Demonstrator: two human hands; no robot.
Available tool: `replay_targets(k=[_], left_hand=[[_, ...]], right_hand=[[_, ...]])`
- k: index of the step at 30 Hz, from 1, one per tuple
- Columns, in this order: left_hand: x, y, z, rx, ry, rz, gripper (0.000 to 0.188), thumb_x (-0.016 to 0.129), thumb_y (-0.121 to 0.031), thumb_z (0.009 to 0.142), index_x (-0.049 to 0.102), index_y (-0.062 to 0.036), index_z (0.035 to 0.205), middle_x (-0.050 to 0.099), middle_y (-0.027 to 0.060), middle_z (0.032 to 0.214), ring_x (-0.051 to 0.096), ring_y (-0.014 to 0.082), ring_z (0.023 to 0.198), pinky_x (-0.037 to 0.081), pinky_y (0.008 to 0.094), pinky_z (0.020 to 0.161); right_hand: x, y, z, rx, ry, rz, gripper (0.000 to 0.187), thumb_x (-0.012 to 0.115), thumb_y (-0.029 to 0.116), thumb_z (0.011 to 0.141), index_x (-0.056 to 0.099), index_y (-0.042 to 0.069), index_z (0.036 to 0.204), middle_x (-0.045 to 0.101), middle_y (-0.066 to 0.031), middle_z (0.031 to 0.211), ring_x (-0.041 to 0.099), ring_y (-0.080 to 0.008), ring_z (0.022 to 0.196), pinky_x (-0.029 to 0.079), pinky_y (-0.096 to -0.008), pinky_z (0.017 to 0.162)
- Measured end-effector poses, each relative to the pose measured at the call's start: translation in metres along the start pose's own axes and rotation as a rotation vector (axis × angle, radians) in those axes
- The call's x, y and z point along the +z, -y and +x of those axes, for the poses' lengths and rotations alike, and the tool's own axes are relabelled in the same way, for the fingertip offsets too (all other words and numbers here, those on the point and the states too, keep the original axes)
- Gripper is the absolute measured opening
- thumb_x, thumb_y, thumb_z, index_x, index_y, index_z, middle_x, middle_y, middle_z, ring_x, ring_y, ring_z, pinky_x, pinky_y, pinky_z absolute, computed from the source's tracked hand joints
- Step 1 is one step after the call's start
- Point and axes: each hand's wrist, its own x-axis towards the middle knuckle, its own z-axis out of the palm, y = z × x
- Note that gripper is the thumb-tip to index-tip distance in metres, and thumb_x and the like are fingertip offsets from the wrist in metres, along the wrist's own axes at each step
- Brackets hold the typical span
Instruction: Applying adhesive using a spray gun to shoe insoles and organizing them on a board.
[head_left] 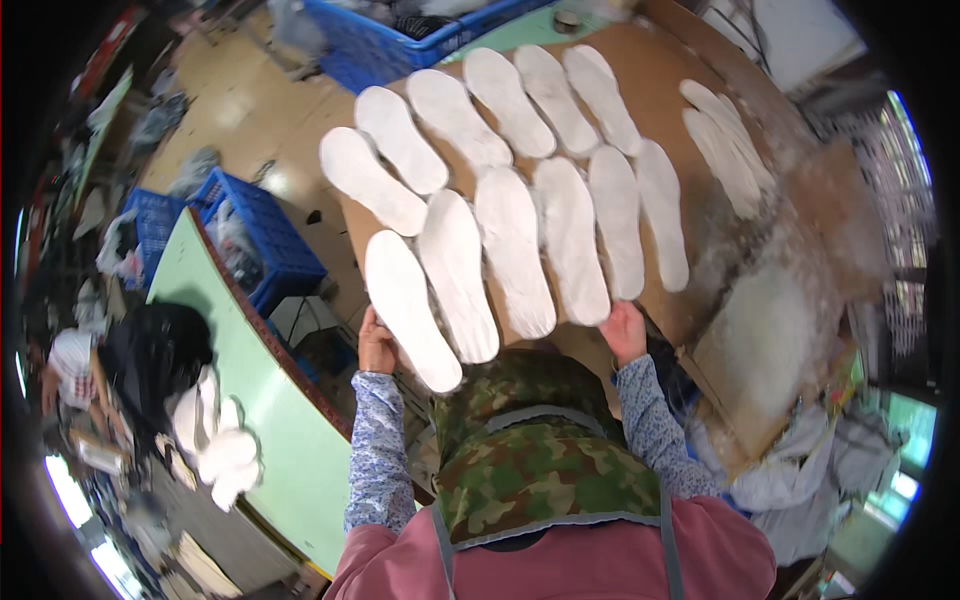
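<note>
We are in a shoe workshop. White insoles (pixel 510 250) lie in rows on a brown cardboard board (pixel 700 130), more insoles are stacked (pixel 215 440) on a long green counter (pixel 290 440), and blue plastic crates (pixel 265 235) of materials stand on the worn floor (pixel 240 110) around us.

Brown cardboard sheet (pixel 700 200), two rows of white insoles (pixel 510 250) lying flat on it

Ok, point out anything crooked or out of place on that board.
The lowest-left white insole overhangs the cardboard board's edge, beside the left hand. White residue is smeared over the board's right side. The right hand grips the near edge.
</note>
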Motion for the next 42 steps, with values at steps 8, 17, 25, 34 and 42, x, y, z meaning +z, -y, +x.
replay_targets(k=[8, 17, 25, 34, 42], left_hand=[[0.043, 0.003, -0.094, 0.110, -0.232, 0.035, 0.070, 0.038, 0.007, 0.055, 0.048, 0.0049, 0.124, 0.059, 0.0106, 0.119, 0.058, 0.0209, 0.108, 0.046, 0.0264, 0.093], [0.118, 0.016, -0.189, 0.360, -0.439, -0.043, 0.069, 0.038, 0.010, 0.054, 0.050, 0.0049, 0.122, 0.059, 0.0086, 0.117, 0.055, 0.0172, 0.110, 0.042, 0.0237, 0.092], [0.197, 0.034, -0.246, 0.591, -0.592, -0.177, 0.071, 0.043, 0.005, 0.056, 0.049, 0.0018, 0.127, 0.059, 0.0064, 0.117, 0.056, 0.0143, 0.105, 0.044, 0.0223, 0.089], [0.281, 0.094, -0.312, 0.912, -0.689, -0.264, 0.069, 0.042, 0.008, 0.059, 0.047, 0.0015, 0.128, 0.058, 0.0071, 0.119, 0.057, 0.0135, 0.105, 0.045, 0.0219, 0.086], [0.420, 0.169, -0.354, 1.122, -0.942, -0.243, 0.070, 0.040, 0.009, 0.061, 0.043, 0.0047, 0.130, 0.056, 0.0113, 0.121, 0.055, 0.0167, 0.110, 0.044, 0.0254, 0.093]], right_hand=[[-0.010, 0.031, -0.004, 0.133, -0.302, -0.196, 0.029, 0.052, 0.006, 0.089, 0.057, -0.007, 0.114, 0.060, -0.0148, 0.118, 0.056, -0.0244, 0.111, 0.043, -0.0381, 0.099], [-0.004, 0.092, 0.038, 0.126, -0.024, -0.846, 0.037, 0.057, 0.013, 0.087, 0.056, -0.006, 0.119, 0.057, -0.0164, 0.122, 0.055, -0.0250, 0.112, 0.046, -0.0391, 0.095], [0.075, 0.148, 0.109, 0.393, 0.240, -0.601, 0.047, 0.053, 0.023, 0.091, 0.045, 0.000, 0.132, 0.054, -0.0132, 0.128, 0.055, -0.0275, 0.114, 0.045, -0.0420, 0.098], [0.098, 0.157, 0.172, 0.785, 0.604, -0.380, 0.052, 0.053, 0.011, 0.090, 0.035, 0.001, 0.139, 0.045, -0.0130, 0.138, 0.047, -0.0285, 0.123, 0.042, -0.0452, 0.102], [0.128, 0.162, 0.198, 1.283, 0.946, -0.073, 0.047, 0.056, 0.010, 0.090, 0.041, -0.002, 0.133, 0.047, -0.0170, 0.135, 0.047, -0.0292, 0.123, 0.040, -0.0484, 0.104]])
